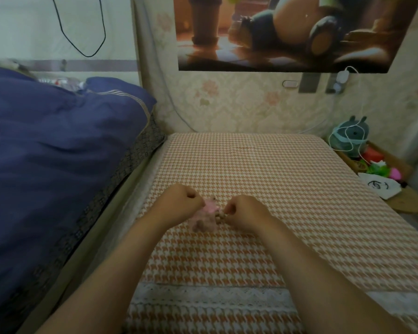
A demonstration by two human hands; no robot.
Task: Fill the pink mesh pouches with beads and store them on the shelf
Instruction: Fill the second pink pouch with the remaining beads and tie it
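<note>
Left hand (182, 201) grips pouch (206, 215), right hand (245, 210) pinches beads (220, 216); bag (378, 186) mark illegible

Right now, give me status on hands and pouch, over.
Left hand gripping pink mesh pouch. Right hand pinching beads beside it. Nothing blocking on the houndstooth cloth.

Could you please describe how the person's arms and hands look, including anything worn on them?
Both arms are bare as far as the picture shows: no sleeve appears on the left forearm or the right forearm. The left hand and the right hand wear no gloves, and no watch, bracelet or ring is visible from this side.
</note>
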